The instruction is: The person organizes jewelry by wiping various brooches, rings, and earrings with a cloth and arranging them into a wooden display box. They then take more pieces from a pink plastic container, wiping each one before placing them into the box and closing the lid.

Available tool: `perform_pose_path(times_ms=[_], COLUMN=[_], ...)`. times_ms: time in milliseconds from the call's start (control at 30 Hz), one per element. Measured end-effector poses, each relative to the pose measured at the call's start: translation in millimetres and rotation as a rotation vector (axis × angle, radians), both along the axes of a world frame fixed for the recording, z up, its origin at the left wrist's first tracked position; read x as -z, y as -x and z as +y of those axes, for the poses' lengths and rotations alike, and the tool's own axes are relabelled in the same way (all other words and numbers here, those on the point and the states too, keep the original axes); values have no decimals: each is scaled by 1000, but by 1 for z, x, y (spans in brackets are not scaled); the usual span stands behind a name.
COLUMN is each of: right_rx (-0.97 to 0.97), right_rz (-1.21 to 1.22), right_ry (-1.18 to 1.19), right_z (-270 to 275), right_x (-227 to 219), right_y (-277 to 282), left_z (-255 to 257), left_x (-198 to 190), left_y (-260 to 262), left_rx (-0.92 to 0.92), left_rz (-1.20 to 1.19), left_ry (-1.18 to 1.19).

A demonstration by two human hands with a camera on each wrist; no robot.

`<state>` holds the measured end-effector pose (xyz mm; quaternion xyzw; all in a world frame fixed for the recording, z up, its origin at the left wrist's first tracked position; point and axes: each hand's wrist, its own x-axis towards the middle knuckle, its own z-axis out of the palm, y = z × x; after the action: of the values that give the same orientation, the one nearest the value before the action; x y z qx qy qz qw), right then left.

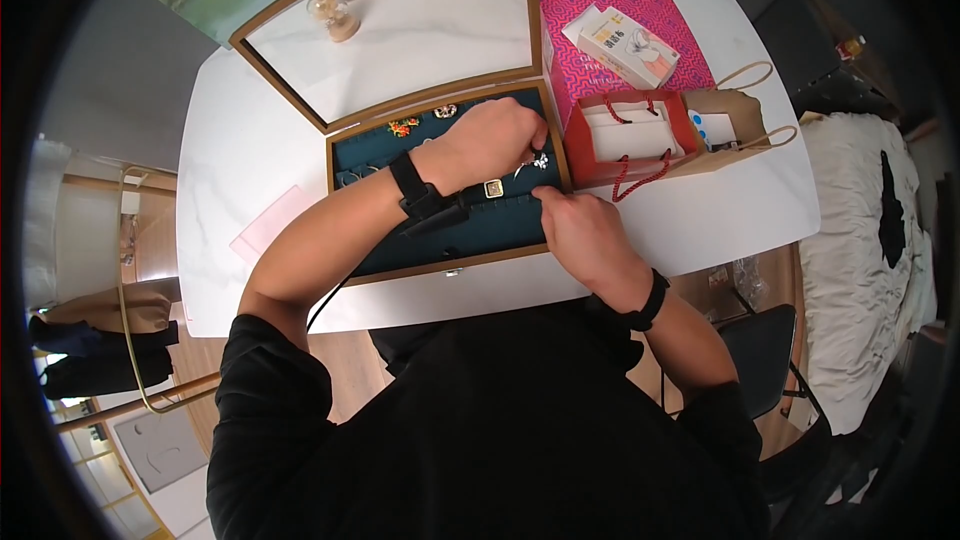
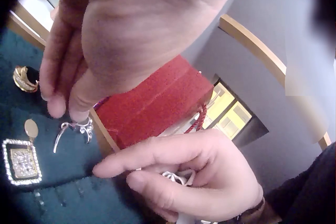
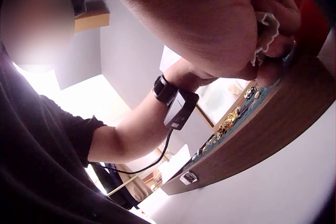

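Now, silver piece (image 2: 85,128): on the green lining of the jewellery box (image 1: 500,258), near its right wall.
Left hand (image 1: 495,145): fingertips at the silver piece; I cannot tell whether they pinch it.
Right hand (image 1: 590,235): fingers curled around a white crumpled piece (image 3: 266,35), just beside the box's right edge.
Beside the silver piece: square pendant (image 2: 22,162) to the left, gold ring (image 2: 25,79) on the far side.
Far side: raised lid (image 1: 533,20).
Right: red bag (image 1: 592,172), close against the box; brown bag (image 1: 735,120) beyond it; white carton (image 1: 628,47) on a pink patterned sheet (image 1: 690,30).
In the way: left forearm, crossing over the lining.
Hidden: most of the white crumpled piece, behind fingers.
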<state>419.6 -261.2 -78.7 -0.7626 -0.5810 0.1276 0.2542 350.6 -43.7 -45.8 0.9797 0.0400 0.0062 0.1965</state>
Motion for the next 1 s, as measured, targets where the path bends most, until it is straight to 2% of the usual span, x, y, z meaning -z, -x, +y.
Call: perform_pose_path(times_ms=[67, 133, 200, 267, 333, 467, 533, 600, 667, 733, 867, 933, 1000], right_rx=[11, 36, -3, -38, -127, -232, -313, -359, -409, -450, -524, -547, -551], right_rz=[-18, 35, 27, 85, 140, 178, 185, 157, 142, 138, 119, 127, 122], right_ry=[-38, -11, -108, -208, -259, -198, -225, -242, -228, -244, -247, -248, -227], right_z=[0, -3, -5, -6, -8, -17, -19, -18, -13, -6, 15, 27, 32], right_x=[6, -8, -8, -11, -17, -26, -27, -28, -33, -32, -32, -34, -39], right_y=[-1, 3, 6, 8, 11, 17, 22, 27, 35, 44, 64, 75, 83], left_z=[-1, -12, -15, -32, -43, -62, -63, -57, -39, -19, 13, 24, 31], left_x=[2, -21, -27, -42, -43, -50, -49, -31, -10, -4, 4, 9, 16], left_y=[1, 9, 31, 61, 100, 193, 240, 290, 344, 386, 424, 423, 426], left_rx=[38, 9, -16, -68, 6, -158, -336, -597, -843, -1085, -1178, -1007, -962], left_rz=[51, 13, -123, -226, -319, -268, -278, -299, -290, -287, -280, -318, -307], left_ry=[-13, -65, -173, -83, 124, 263, 323, 368, 283, 139, -34, -48, -60])
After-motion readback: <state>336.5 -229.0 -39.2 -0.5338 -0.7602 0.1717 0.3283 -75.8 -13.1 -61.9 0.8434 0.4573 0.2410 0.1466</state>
